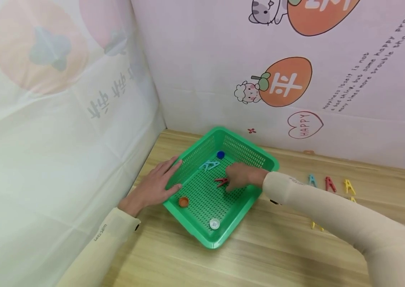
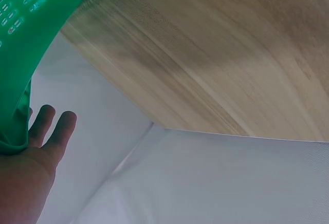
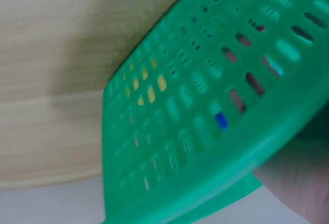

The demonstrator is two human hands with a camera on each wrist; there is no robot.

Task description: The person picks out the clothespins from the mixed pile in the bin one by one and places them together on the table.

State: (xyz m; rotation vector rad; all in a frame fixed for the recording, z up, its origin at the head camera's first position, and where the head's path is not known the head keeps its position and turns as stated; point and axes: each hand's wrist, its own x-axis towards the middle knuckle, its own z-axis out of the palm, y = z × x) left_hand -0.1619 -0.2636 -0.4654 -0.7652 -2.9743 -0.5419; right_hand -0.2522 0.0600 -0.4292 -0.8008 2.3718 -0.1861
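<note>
The right hand (image 1: 239,175) is down inside the green basket (image 1: 249,153), fingers curled at a red peg (image 1: 221,182) on the mesh floor; whether they have closed on it I cannot tell from where I stand. The left hand (image 1: 155,185) lies flat and open against the basket's outer wall, seemingly to keep it from sliding on the tabletop (image 1: 259,255). Around the peg sit a pale blue peg (image 1: 209,165), a blue cap (image 1: 220,154), an orange cap (image 1: 183,202) and a white cap (image 1: 214,224). Outside the basket, to the right, more pegs (image 1: 329,184) stand in a row, well apart from it.
</note>
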